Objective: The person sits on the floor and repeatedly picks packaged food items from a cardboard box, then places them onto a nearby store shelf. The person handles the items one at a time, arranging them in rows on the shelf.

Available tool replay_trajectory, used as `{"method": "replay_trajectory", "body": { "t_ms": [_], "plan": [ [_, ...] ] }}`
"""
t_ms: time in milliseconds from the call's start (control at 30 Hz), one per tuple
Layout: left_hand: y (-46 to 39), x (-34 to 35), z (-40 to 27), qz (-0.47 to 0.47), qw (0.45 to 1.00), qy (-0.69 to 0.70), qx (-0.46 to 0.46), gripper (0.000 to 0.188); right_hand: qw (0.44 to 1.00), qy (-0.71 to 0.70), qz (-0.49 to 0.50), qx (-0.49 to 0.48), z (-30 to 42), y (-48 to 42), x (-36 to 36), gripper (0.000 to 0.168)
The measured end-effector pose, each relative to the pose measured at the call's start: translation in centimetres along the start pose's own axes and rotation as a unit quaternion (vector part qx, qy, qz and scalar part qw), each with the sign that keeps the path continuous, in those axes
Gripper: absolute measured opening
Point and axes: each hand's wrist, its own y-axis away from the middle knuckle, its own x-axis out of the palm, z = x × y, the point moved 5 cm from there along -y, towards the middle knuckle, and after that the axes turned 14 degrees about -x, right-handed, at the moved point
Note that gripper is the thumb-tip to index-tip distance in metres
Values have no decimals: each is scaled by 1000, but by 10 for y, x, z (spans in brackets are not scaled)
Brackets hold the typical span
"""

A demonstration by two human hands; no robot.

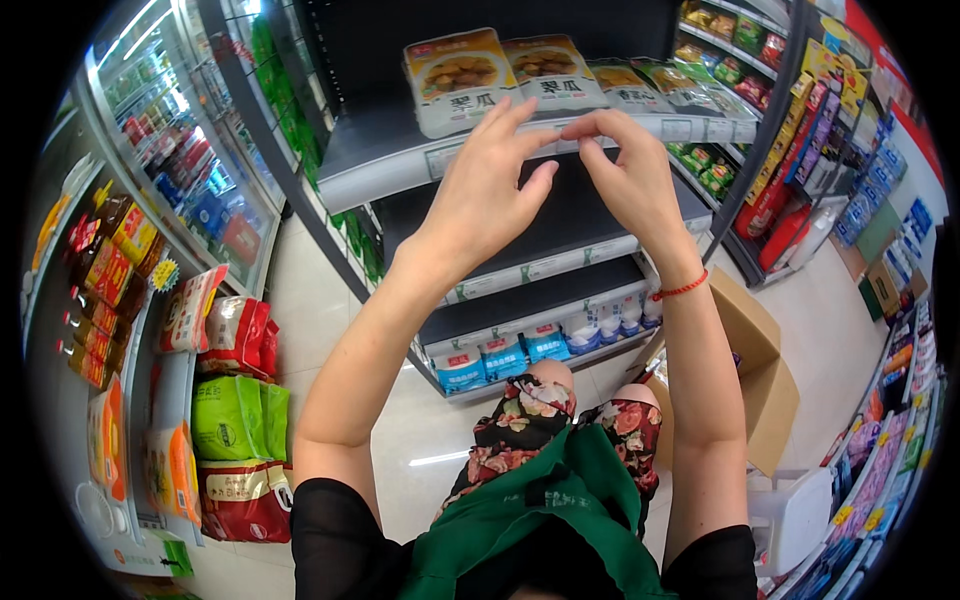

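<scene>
My left hand (499,169) is raised in front of a dark metal store shelf (360,142), fingers apart and holding nothing visible. My right hand (626,169), with a red cord bracelet at the wrist, is beside it, its fingers bent; their tips almost meet my left index finger, and whether they touch I cannot tell. Just beyond my left hand lies a yellow and white food pouch (461,75). A similar pouch (555,71) lies to its right, and several smaller food packets (626,88) follow along the shelf.
Blue and white packets (502,356) stand on the bottom shelf. An open cardboard box (742,315) is on the floor at the right, near a white plastic stool (795,517). At the left are bagged goods (240,420), bottles of oil (112,277) and a glass-door fridge (187,150).
</scene>
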Motion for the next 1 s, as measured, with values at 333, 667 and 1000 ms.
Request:
{"method": "replay_trajectory", "body": {
  "t_ms": [333,667,1000],
  "plan": [
    [22,65,-39,99,984,144,40,32,987,56,7,149,5,70,-65,17],
    [48,147,-96,223,937,258,79,33,967,135,-43,214,11,152,-140,18],
    [85,236,-144,339,875,341,53,31,916,129,-91,368,4,240,-196,18]
  ]
}}
